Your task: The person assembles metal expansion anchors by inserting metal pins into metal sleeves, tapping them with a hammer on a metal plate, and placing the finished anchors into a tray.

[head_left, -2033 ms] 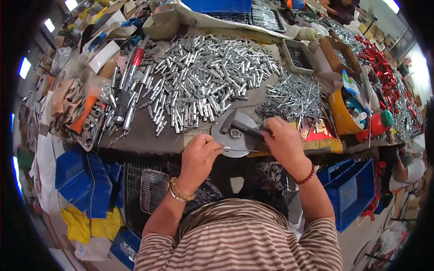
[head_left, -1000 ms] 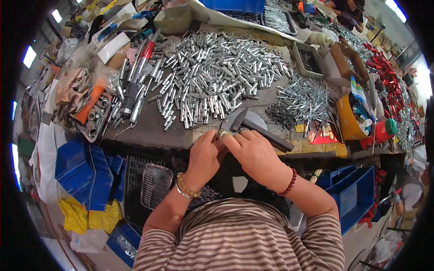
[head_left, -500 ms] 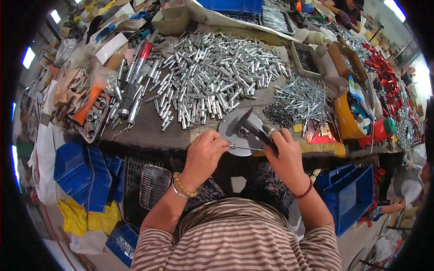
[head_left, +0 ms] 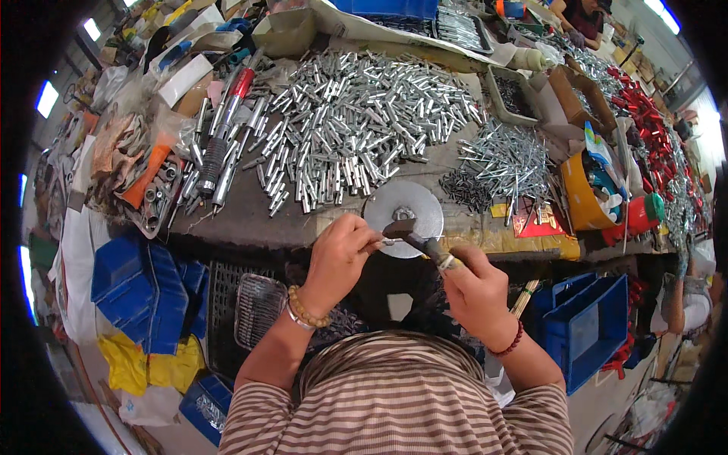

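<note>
Two hands meet over the round metal disc point(head_left: 403, 207) at the near edge of the workbench point(head_left: 250, 220). Our left hand point(head_left: 337, 258) pinches a small silver pin point(head_left: 390, 241) between thumb and fingertips, holding it level just under the head of the hammer point(head_left: 413, 235). Our right hand point(head_left: 476, 292) is closed around the hammer's handle, its dark head resting low over the disc.

We judge the main risk to be a blow landing on our own fingertips, since they sit right beside the hammer head with hardly any gap. The pin is thin and smooth, so a glancing strike could flick it out of the pinch and over the bench edge into the blue bins point(head_left: 584, 330) or onto the floor below. The disc lies at the very lip of the bench; an off-centre hit could tip it or push it off. A heap of silver tubes point(head_left: 356, 129) lies just behind the disc and a pile of thin nails point(head_left: 504, 159) to its right, both loose, so a jolt could send some rolling onto the working spot.
</note>
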Demonstrator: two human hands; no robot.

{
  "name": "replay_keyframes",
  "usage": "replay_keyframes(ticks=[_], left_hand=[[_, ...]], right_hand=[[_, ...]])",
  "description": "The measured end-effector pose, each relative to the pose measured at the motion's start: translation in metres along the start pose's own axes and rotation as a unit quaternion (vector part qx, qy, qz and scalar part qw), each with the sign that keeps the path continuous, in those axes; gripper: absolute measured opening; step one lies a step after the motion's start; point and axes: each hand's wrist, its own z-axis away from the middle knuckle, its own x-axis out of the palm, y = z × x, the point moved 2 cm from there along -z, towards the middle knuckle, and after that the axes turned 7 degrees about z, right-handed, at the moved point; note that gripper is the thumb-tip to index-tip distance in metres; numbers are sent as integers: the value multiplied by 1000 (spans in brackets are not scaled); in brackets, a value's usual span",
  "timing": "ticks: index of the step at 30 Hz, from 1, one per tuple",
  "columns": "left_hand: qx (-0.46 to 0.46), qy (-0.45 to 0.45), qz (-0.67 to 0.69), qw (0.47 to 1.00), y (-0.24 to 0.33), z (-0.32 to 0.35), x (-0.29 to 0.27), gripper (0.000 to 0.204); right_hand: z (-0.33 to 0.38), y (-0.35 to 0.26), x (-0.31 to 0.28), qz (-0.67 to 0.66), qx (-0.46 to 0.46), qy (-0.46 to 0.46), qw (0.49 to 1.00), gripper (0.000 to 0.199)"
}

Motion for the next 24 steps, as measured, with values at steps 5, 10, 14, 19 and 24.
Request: replay_keyframes(ticks=[5, 10, 14, 19, 24], left_hand=[[-4, 1, 15, 1000, 1, -1, 0, 11], [3, -9, 8, 1000, -3, 0, -3, 11], [-3, -3, 25, 1000, -5, 1, -3, 12], [9, 38, 22, 999, -1, 6, -1, 25], [-41, 129, 65, 989, 6, 36, 16, 38]], right_hand=[[-6, 2, 1, -124, 121, -7, 985, 19], [-30, 29, 16, -59, 94, -71, 991, 24], [-32, 11, 18, 117, -48, -6, 992, 21], [-6, -5, 28, 17, 60, -112, 992, 20], [0, -10, 32, -163, 162, -199, 953, 26]])
